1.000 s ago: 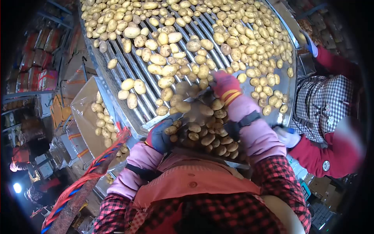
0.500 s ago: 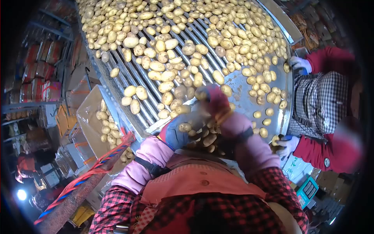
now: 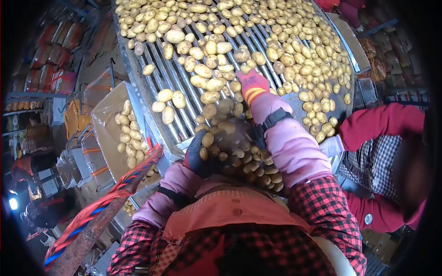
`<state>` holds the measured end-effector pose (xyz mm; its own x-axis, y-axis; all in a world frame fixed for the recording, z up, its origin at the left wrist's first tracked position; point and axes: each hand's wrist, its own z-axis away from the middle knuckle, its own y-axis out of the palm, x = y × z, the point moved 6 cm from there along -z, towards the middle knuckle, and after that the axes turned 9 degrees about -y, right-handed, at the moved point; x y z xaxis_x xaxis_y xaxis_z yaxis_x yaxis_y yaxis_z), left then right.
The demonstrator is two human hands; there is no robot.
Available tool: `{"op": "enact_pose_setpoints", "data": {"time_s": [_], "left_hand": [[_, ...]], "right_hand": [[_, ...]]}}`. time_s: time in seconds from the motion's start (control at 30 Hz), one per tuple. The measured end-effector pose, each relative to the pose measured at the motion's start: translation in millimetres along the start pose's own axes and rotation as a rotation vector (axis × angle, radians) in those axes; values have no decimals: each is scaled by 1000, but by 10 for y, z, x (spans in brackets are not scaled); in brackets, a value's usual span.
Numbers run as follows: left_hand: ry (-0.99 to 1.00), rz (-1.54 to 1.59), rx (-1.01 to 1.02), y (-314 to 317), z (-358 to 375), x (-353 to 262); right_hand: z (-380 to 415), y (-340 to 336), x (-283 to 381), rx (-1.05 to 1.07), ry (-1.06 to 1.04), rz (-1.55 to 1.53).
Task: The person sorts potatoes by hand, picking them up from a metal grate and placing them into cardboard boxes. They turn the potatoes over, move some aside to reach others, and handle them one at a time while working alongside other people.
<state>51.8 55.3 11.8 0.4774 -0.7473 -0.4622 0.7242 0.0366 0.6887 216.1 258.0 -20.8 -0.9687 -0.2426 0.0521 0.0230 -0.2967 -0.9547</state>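
Observation:
My left hand (image 3: 196, 152), in a dark blue and red glove, is low at the near edge of the sorting rack. Its fingers curl against a potato (image 3: 203, 153), with another potato (image 3: 208, 139) by the fingertips. My right hand (image 3: 253, 83), in a pink-red glove with a yellow-striped cuff, reaches forward over the metal bars. Its fingers are apart beside a potato (image 3: 246, 69), the tips partly hidden. Between my arms, a heap of potatoes (image 3: 251, 166) lies below the rack's edge, some blurred by motion.
Many potatoes (image 3: 304, 41) cover the far and right side of the slatted rack (image 3: 154, 64). A lined carton (image 3: 103, 112) with potatoes stands left, near a rusty pole (image 3: 87, 237) wrapped in red and blue cord. A co-worker's red sleeve (image 3: 384, 124) is at the right.
My right hand has moved forward and slightly up from the near edge onto the bars. The left hand has shifted slightly. More potatoes show in the heap below. The view has shifted.

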Motion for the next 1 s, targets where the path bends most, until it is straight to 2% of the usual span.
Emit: {"op": "enact_pose_setpoints", "data": {"time_s": [0.1, 0.13, 0.17, 0.23, 0.3, 0.4, 0.43, 0.47, 0.53, 0.6, 0.63, 0.67, 0.7, 0.77, 0.8, 0.87, 0.93, 1.0], "left_hand": [[41, 111, -118, -82, -28, -38], [113, -6, -164, -75, -4, -64], [181, -119, -214, -44, 39, -78], [196, -108, -238, -38, 65, -109], [100, 77, -179, -67, 35, -120], [50, 135, -47, -152, -60, 0], [37, 101, -60, 98, 29, -142], [25, 68, -74, 349, 119, -284], [15, -2, -114, 324, 88, -313], [-42, -111, -95, 163, -41, -271], [11, -403, -54, 20, -65, -312], [64, -498, -44, 4, -46, -329], [118, -592, -40, -12, -26, -345], [226, -386, -100, 48, 53, -374], [235, -402, -136, 43, 84, -399], [239, -434, -200, 2, 137, -435], [224, -465, -238, -71, 140, -417], [221, -459, -256, -216, 114, -341]], "right_hand": [[-24, 12, 39, 73, -27, 121], [-6, 33, 50, 85, -42, 154], [33, 174, -40, 64, -71, 31], [192, 148, -146, -29, -100, 6], [461, -9, -277, -135, -140, -121], [1069, -297, 123, -323, -153, -374], [1231, -171, 284, -217, -128, -502], [1347, -42, 470, -197, -346, -381], [1405, 105, 835, 0, -479, -518], [1387, -44, 853, 65, -364, -655], [1359, -199, 785, 83, -276, -729], [1336, -354, 715, 95, -186, -803], [1169, -277, 465, -166, -221, -578], [812, -272, 227, -322, -152, -536], [556, -127, 171, -303, -176, -431], [270, -129, 341, -37, -94, -281], [15, -156, 484, 141, -38, -206], [-76, -147, 488, 66, -88, -204]]}}
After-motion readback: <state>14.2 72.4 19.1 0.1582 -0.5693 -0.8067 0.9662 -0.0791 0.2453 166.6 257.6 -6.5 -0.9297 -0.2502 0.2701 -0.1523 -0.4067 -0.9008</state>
